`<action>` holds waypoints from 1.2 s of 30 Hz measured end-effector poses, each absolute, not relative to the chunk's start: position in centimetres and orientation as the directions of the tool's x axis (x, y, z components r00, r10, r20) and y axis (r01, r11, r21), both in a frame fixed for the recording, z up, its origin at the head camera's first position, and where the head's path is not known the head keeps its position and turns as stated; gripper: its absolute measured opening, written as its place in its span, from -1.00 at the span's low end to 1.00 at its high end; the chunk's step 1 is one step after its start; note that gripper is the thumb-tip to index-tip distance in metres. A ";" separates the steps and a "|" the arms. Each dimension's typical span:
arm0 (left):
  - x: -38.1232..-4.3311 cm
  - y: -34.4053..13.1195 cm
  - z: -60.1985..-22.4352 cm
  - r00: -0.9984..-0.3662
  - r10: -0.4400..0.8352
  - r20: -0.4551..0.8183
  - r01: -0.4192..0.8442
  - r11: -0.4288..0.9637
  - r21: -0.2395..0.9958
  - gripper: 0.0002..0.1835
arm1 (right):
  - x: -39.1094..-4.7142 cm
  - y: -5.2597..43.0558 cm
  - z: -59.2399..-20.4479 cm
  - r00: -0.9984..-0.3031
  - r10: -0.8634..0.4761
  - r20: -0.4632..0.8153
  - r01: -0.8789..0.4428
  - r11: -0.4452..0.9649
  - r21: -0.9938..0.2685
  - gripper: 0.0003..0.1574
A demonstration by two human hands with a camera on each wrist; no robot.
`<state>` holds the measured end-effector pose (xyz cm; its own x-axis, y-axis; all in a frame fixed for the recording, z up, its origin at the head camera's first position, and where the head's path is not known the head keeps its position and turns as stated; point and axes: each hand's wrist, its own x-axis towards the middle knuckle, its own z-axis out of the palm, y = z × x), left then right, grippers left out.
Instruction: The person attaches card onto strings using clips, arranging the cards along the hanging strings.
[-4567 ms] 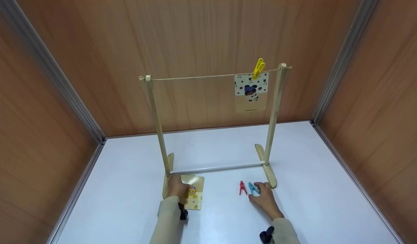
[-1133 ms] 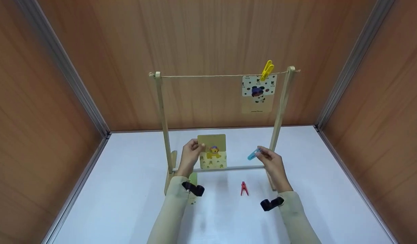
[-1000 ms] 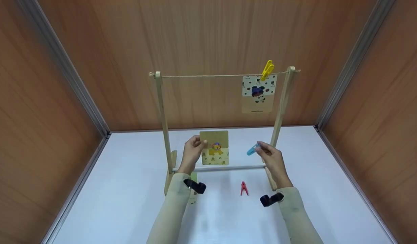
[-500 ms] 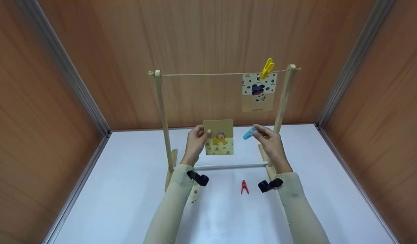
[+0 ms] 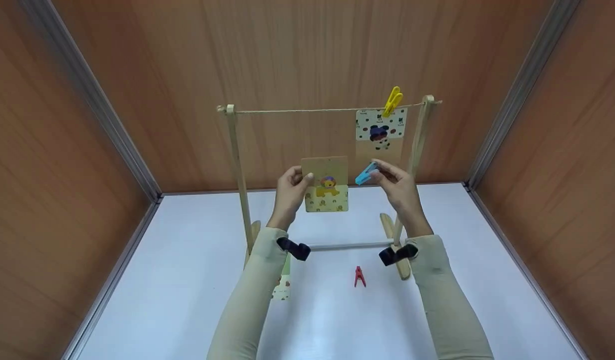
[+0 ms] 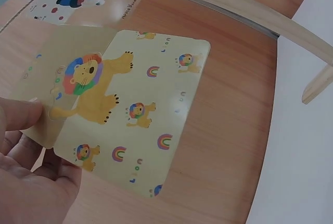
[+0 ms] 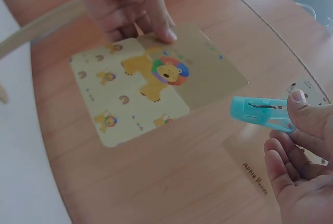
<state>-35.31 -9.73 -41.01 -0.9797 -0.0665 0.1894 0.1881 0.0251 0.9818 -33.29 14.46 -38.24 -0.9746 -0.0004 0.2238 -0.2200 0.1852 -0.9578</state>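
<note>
My left hand [image 5: 290, 195] pinches a lion card [image 5: 327, 192] by its left edge, thumb in front and fingers behind. The card is upright in the air, below the rope [image 5: 297, 110]. To its right, my right hand [image 5: 398, 195] holds a blue clothespin [image 5: 366, 173] between thumb and fingers. In the right wrist view the clothespin [image 7: 260, 112] points toward the lion card [image 7: 156, 86], apart from it. Behind the right hand a panda card [image 5: 380, 131] hangs from the rope under a yellow clothespin [image 5: 393, 102]; its lower part is partly covered.
The rope spans two wooden posts [image 5: 240, 175] joined low down by a white bar [image 5: 352, 245]. A red clothespin [image 5: 359, 276] lies on the white table [image 5: 187, 280]. Another card [image 5: 282, 287] lies partly under the left forearm. Wooden walls [image 5: 297, 50] enclose the table.
The left hand has picked up the lion card and the right hand the blue clothespin from the table. Over the last second both have risen toward the rope, drawing closer together.
</note>
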 end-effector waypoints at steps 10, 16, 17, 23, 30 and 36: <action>-35.7 -9.5 -38.8 -0.976 -0.048 0.211 0.212 -0.005 0.977 -0.75 | -33.8 14.0 -35.3 -0.954 -0.031 0.299 -0.300 0.187 -0.936 -0.43; -36.0 -9.4 -37.6 -0.974 -0.042 0.222 0.223 -0.021 0.975 -0.76 | -34.2 13.7 -34.0 -0.933 -0.028 0.358 -0.358 0.168 -0.919 -0.45; -36.0 -9.4 -37.4 -0.973 -0.041 0.225 0.226 -0.020 0.974 -0.75 | -34.3 13.6 -33.8 -0.932 -0.025 0.362 -0.361 0.172 -0.917 -0.45; -36.4 -9.2 -36.6 -0.966 -0.044 0.255 0.256 -0.024 0.966 -0.76 | -34.6 13.4 -32.8 -0.931 -0.007 0.366 -0.361 0.189 -0.913 -0.45; -36.8 -8.8 -35.9 -0.962 -0.052 0.266 0.269 -0.047 0.962 -0.77 | -35.1 12.7 -31.8 -0.912 -0.014 0.411 -0.406 0.187 -0.895 -0.45; -37.2 -8.4 -35.4 -0.958 -0.056 0.281 0.283 -0.037 0.958 -0.77 | -35.2 12.5 -31.0 -0.902 -0.009 0.431 -0.427 0.160 -0.890 -0.47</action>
<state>-37.21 -8.43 -35.35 -0.9582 -0.0561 0.2806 0.2828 -0.0368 0.9585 -35.18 12.47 -31.03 -0.9021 -0.0088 0.4313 -0.4270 0.1605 -0.8899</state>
